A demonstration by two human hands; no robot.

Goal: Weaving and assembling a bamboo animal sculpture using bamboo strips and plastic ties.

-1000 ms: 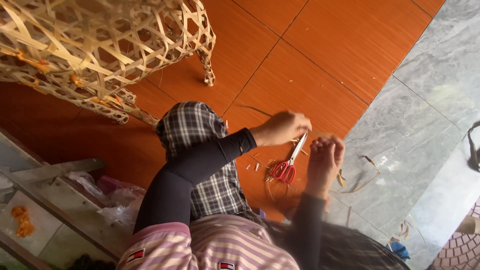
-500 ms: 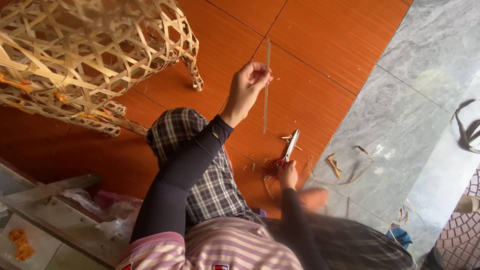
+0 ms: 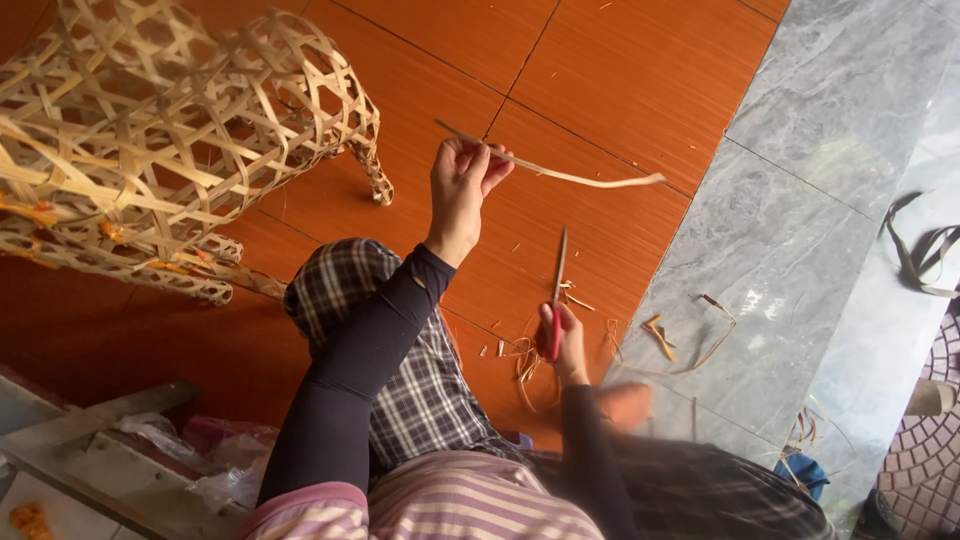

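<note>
Presently, the left hand [image 3: 462, 192] is raised over the orange tiled floor [image 3: 600, 60], its fingers pinched shut on a thin bamboo strip [image 3: 560, 172] that runs from beyond the thumb out to the right, its far end curving over the tile seam. Lower down, the right hand [image 3: 563, 342] is closed around the red handles of a pair of scissors [image 3: 556, 300], the blades pointing up and away from the body; whether the blades are parted cannot be told. Bamboo offcuts [image 3: 660, 335] lie scattered on the floor just beside that hand, some across the edge of the grey marble slab [image 3: 800, 200]. A large open-weave bamboo frame [image 3: 170, 140] stands at upper left, well apart from both hands. Both forearms wear dark sleeves; a checked cloth covers the knee.
</note>
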